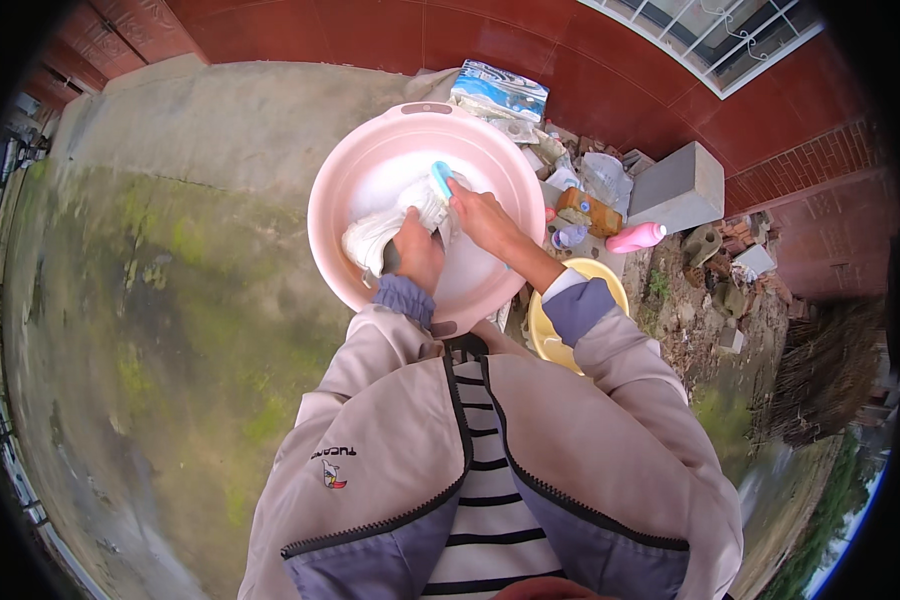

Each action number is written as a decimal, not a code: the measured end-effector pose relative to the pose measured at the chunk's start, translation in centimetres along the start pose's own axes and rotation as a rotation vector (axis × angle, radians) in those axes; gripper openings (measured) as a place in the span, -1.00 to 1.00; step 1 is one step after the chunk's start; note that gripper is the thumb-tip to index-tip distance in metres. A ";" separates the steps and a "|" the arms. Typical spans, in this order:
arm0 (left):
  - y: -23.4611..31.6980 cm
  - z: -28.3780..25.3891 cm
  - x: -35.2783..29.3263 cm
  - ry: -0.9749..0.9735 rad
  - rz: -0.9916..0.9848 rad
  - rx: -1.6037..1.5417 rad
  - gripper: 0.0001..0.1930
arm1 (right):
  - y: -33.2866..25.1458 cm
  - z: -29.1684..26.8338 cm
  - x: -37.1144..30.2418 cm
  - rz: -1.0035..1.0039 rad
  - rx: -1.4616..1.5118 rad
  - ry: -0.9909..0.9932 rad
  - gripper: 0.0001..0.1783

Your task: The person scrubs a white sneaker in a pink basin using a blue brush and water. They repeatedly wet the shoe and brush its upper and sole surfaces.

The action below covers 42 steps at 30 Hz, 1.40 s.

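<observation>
A large pink basin (328, 215) stands in front of me, with white suds (380, 185) inside it. My left hand (417, 252) grips a white, crumpled-looking item (372, 234) over the basin; whether it is a shoe or bunched cloth I cannot tell. In my right hand (482, 218) is a light-blue scrubbing brush (441, 176), its fingers closed round the back end. The brush rests against the upper part of the white item. Its bristles are hidden, and the suds blur the item's far edge.
Right of the pink basin and lower sits a yellow basin (620, 290), partly under my right forearm. A pink bottle (635, 237), a grey block (678, 188) and rubble lie farther right. Behind the basin are a blue-and-white box (500, 90) and a red wall (370, 35).
</observation>
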<state>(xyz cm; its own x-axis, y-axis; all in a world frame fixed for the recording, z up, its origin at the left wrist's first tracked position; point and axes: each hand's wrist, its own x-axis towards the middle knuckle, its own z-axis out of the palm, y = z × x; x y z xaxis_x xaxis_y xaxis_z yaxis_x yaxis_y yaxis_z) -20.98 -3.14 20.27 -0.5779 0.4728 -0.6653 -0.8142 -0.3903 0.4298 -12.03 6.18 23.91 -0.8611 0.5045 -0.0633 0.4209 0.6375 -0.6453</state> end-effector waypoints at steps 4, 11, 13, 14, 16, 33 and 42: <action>-0.5 -0.7 1.0 0.002 0.035 -0.018 -0.60 | -0.7 -0.2 -0.7 0.001 -0.006 0.027 -0.56; -0.7 -0.6 2.0 0.058 0.017 0.015 -0.61 | -0.6 -1.0 0.4 0.020 -0.122 -0.020 -0.56; -0.6 -0.7 1.2 0.028 0.006 0.009 -0.60 | -1.7 0.4 -1.0 -0.109 -0.143 -0.064 -0.55; -0.8 -0.6 0.8 -0.014 0.007 0.014 -0.60 | -0.5 -0.1 -0.2 -0.030 -0.123 -0.051 -0.54; -0.4 -0.4 0.5 -0.037 0.012 0.018 -0.59 | 1.0 -2.1 2.3 0.120 -0.082 -0.018 -0.52; -0.2 0.3 -1.0 -0.527 -0.132 0.268 -0.58 | 3.8 -0.7 0.3 0.331 0.440 0.020 -0.49; 0.0 -0.3 1.8 -0.333 -0.010 0.045 -0.53 | 0.3 -4.1 -4.5 0.246 0.874 0.230 -0.44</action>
<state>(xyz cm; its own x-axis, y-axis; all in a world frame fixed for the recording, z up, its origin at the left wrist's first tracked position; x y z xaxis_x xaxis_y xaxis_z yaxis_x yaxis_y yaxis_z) -21.99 -2.50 18.83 -0.5508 0.7112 -0.4369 -0.8172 -0.3529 0.4557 -6.82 6.48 27.10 -0.6594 0.7294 -0.1820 0.1398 -0.1189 -0.9830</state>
